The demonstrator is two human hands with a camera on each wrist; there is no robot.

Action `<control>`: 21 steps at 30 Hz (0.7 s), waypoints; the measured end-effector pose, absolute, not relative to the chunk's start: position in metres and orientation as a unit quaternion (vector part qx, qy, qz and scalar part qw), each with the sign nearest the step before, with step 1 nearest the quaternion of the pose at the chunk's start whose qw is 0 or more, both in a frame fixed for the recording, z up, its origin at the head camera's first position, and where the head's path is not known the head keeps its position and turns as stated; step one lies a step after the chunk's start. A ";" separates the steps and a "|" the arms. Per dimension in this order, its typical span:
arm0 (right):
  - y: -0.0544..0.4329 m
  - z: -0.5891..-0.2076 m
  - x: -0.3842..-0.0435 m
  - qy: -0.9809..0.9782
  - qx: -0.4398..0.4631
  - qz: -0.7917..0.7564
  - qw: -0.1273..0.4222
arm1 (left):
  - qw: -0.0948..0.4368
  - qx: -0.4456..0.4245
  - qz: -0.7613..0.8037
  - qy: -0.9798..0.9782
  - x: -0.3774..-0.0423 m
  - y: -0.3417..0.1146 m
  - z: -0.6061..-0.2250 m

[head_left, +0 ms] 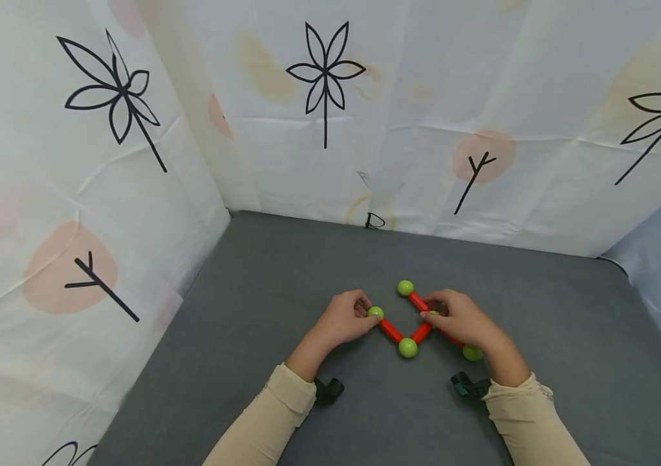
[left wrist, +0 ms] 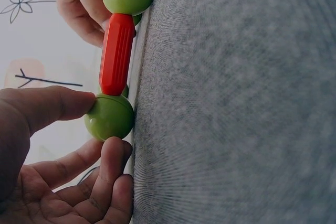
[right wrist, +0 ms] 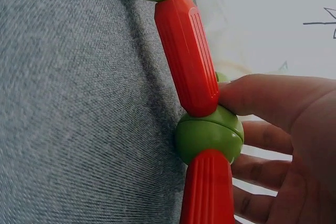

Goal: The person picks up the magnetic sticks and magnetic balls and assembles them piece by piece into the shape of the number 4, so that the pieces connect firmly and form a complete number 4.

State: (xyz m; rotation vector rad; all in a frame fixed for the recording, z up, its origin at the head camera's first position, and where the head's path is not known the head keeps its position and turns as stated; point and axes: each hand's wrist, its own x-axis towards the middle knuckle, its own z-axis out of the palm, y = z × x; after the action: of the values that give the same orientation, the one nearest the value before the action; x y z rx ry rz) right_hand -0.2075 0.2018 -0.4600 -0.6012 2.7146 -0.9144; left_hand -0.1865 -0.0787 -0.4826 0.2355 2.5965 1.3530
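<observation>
Several red rods joined by green balls form a zigzag chain on the grey surface. My left hand point(head_left: 346, 316) pinches the green ball point(left wrist: 109, 118) at the left end, thumb on one side and fingertips on the other. From it a red rod point(head_left: 390, 330) runs to the front green ball point(head_left: 408, 348), and another red rod point(head_left: 422, 332) leads on to the middle ball point(right wrist: 209, 137). My right hand point(head_left: 463, 317) holds that middle ball between thumb and fingers, partly hiding it in the head view. Two more rods branch off there, toward a far ball point(head_left: 405, 288) and a right ball point(head_left: 473, 353).
The dark grey tabletop point(head_left: 284, 259) reaches back to a white cloth point(head_left: 423, 77) printed with black flowers and twigs. More patterned cloth hangs along the left and right sides. Each wrist wears a black camera mount, such as the left mount point(head_left: 328, 391).
</observation>
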 end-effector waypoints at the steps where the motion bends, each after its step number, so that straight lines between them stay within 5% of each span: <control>1: 0.202 -0.460 -0.207 0.922 -0.203 -0.312 0.109 | 0.102 0.080 0.458 0.879 -0.186 -0.078 -0.483; 21: 0.202 -0.462 -0.207 0.919 -0.196 -0.322 0.115 | 0.105 0.074 0.462 0.878 -0.186 -0.077 -0.482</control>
State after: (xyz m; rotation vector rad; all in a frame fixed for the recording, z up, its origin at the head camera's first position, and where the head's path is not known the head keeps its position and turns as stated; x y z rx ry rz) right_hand -0.2071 0.2017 -0.4619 -0.5757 2.6926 -0.9437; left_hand -0.1861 -0.0772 -0.4821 0.2195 2.5862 1.3612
